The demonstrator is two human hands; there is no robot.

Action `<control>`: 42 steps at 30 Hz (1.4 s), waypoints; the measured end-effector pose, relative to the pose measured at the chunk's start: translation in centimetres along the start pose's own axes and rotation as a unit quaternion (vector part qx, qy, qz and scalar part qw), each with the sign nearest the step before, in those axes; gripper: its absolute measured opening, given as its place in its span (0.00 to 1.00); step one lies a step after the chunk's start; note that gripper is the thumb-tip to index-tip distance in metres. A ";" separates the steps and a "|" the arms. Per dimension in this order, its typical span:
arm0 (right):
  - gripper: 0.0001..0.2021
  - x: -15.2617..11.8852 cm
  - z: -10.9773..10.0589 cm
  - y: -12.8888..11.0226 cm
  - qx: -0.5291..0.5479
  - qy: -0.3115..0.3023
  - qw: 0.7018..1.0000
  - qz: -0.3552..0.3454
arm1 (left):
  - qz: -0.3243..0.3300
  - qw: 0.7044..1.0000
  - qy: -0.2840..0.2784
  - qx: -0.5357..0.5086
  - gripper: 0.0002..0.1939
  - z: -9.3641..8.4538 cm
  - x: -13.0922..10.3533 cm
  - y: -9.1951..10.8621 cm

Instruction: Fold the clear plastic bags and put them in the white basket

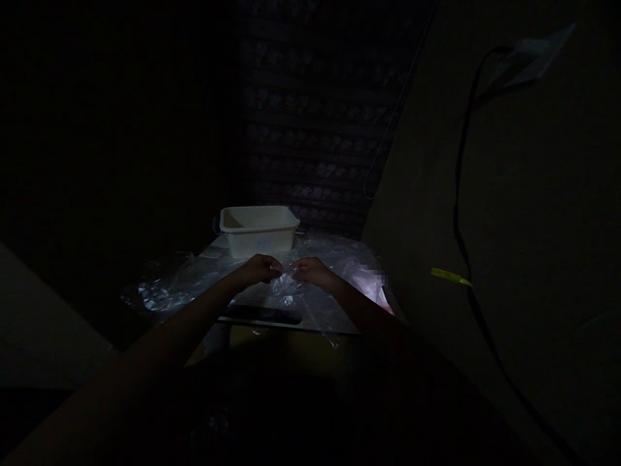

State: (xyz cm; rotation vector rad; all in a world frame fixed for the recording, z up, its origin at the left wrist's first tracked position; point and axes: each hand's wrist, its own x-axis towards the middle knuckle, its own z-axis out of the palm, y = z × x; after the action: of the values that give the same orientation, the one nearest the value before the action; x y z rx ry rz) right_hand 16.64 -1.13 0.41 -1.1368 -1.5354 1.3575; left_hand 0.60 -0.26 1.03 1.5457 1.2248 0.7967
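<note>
Both hands meet over the near middle of a small table. My left hand (261, 268) pinches one side of a clear plastic bag (285, 283), its fingers bent together. Opposite it, my right hand (313, 270) grips the other side of the same bag with thumb and fingers closed. The crinkled plastic hangs between the hands and shines where light catches it. Just behind the left hand stands a cream plastic basin (262, 241); what lies inside its bottom is hidden. The scene is very dark, so finer details of the bag do not show.
More clear plastic (162, 294) lies crumpled at the table's left, and a pale pinkish plastic heap (366, 281) at its right. A dark slot (262, 315) runs along the near edge. On the right wall hangs a black cable (457, 213) with a yellow tag (449, 277).
</note>
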 end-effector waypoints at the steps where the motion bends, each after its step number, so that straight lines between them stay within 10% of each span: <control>1: 0.10 0.0 0.0 -0.1 0.001 0.001 1.000 0.002 | 0.004 1.000 0.007 -0.003 0.10 0.0 0.1 0.0; 17: 0.05 1.4 -0.5 0.8 -0.121 -0.004 0.991 -0.057 | 0.080 0.988 0.010 0.128 0.11 0.1 0.7 0.3; 25: 0.05 2.5 -1.3 0.3 -0.149 0.017 0.985 -0.083 | 0.162 0.819 0.279 0.475 0.22 -5.5 1.6 1.9; 34: 0.09 3.1 -1.5 0.0 -0.134 0.014 0.985 -0.108 | 0.119 0.787 0.192 0.574 0.21 -7.6 2.5 -0.7; 42: 0.11 3.4 -1.0 -4.2 -0.137 0.010 0.984 -0.115 | 0.107 0.763 0.162 0.616 0.18 -6.4 -1.3 -1.8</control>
State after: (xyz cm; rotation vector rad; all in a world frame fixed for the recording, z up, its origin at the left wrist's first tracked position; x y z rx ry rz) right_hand 16.07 2.26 4.64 -1.0913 -1.8177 0.9987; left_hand -6.12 0.33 1.43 2.7080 2.0574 0.3255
